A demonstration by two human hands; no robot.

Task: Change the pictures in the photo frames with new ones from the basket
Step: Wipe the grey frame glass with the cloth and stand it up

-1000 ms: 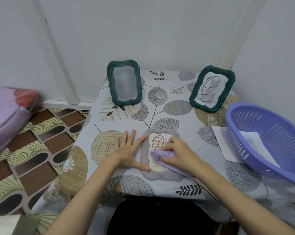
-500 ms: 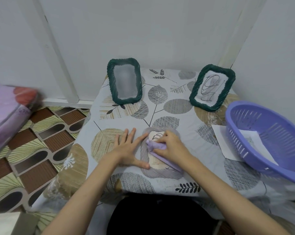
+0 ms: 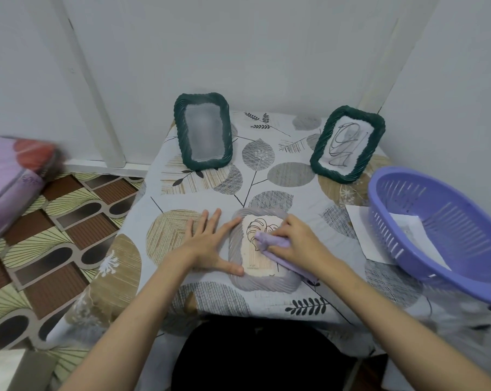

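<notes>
Right hand (image 3: 298, 244) clutches purple cloth (image 3: 269, 241) on grey frame (image 3: 262, 283) (left hand (image 3: 210, 244) flat); basket (image 3: 441, 235) holds paper (image 3: 413, 230).

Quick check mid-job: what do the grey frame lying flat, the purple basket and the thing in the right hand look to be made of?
Grey frame: looks like woven rattan or wicker, matte; twisted rope-like ridges round its border. Purple basket: moulded plastic, slightly glossy; smooth rim and regular slotted walls. The right hand holds a lilac cloth: soft fabric, matte; it bunches and folds under the fingers.
</notes>
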